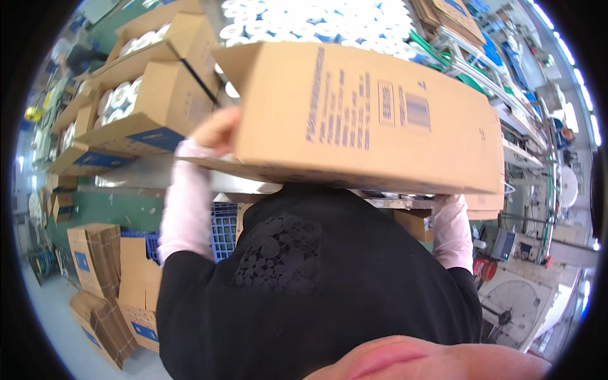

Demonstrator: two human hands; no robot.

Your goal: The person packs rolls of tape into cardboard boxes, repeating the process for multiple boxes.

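Observation:
A large brown cardboard box (373,120) with dark print on its side is held up across my front. Its left end has flaps standing open. At that end my left hand (218,130) grips the edge, fingers closed around the cardboard and a little blurred. My right forearm reaches up to the lower right part of the box, which hides the right hand and its fingers. Past the box, many white rolls (266,26) stand packed together on the work table.
On the left, open cartons (149,104) hold more white rolls. Flattened cartons (94,259) stand stacked on the floor at lower left. A blue plastic crate (224,231) is under the table edge. Machinery (516,304) stands to the right.

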